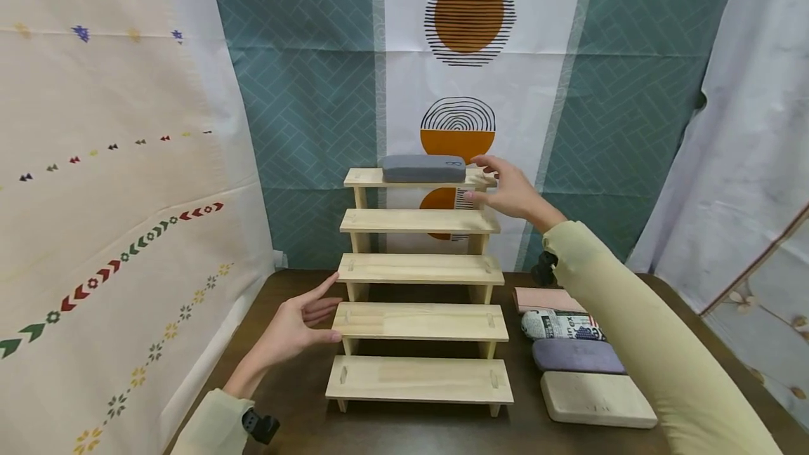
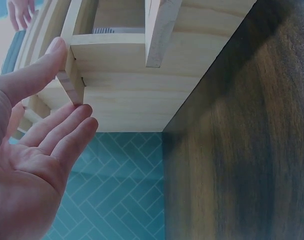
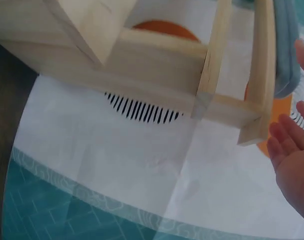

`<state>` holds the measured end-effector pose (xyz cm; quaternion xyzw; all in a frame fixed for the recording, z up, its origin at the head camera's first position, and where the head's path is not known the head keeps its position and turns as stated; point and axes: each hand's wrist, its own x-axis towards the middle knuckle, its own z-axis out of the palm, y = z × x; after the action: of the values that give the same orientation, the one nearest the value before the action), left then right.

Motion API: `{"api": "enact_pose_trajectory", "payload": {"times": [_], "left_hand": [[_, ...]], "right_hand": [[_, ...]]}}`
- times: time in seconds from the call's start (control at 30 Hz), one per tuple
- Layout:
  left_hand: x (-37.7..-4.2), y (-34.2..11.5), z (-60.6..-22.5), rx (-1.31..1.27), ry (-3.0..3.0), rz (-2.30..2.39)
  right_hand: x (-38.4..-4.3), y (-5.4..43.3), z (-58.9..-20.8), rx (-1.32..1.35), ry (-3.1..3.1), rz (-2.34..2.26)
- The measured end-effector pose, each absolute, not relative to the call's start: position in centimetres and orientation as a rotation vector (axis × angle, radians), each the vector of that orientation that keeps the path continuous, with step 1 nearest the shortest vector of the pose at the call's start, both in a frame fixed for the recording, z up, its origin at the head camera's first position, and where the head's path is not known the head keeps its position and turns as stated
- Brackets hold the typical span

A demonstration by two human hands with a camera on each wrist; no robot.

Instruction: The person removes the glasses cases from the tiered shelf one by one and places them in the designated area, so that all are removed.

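Note:
A tiered wooden display stand [image 1: 421,269] with several pale steps stands on the dark table. On its top step lies a grey-blue glasses case [image 1: 422,169], lengthwise, with a small glasses mark at its right end. My right hand [image 1: 508,192] is beside that end, thumb and fingers spread around the step's corner, holding nothing; the right wrist view shows the hand [image 3: 297,160] just off the case [image 3: 286,50]. At the stand's left side, my left hand [image 1: 293,325] holds a lower step's end between thumb and fingertips, as the left wrist view shows [image 2: 36,165].
Right of the stand, in a column on the table [image 1: 284,413], lie a pink case [image 1: 546,299], a newspaper-print case [image 1: 559,325], a purple case [image 1: 576,357] and a cream case [image 1: 597,399]. My right sleeve [image 1: 638,328] passes over their right side. Patterned cloths [image 1: 303,104] hang behind and at both sides.

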<state>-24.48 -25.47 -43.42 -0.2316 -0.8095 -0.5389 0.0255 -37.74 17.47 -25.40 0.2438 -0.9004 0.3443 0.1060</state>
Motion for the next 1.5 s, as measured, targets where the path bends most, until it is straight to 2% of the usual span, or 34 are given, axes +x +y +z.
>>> {"api": "enact_pose_trajectory", "payload": {"times": [0.33,0.63,1.5], "left_hand": [[-24.5,-25.6,-43.6,-0.708,-2.510,-1.665],[-24.6,-25.4,-43.5,-0.707,-2.509,-1.658],[-24.6,-25.5,-43.4,-0.695,-2.522,-1.644]], "right_hand": [[-40.7,16.2,-24.7,0.756,-2.702,1.057],[-41.9,15.2,-23.9,0.749,-2.738,1.141],[-41.6,15.8,-23.5,0.725,-2.751,1.223]]}}
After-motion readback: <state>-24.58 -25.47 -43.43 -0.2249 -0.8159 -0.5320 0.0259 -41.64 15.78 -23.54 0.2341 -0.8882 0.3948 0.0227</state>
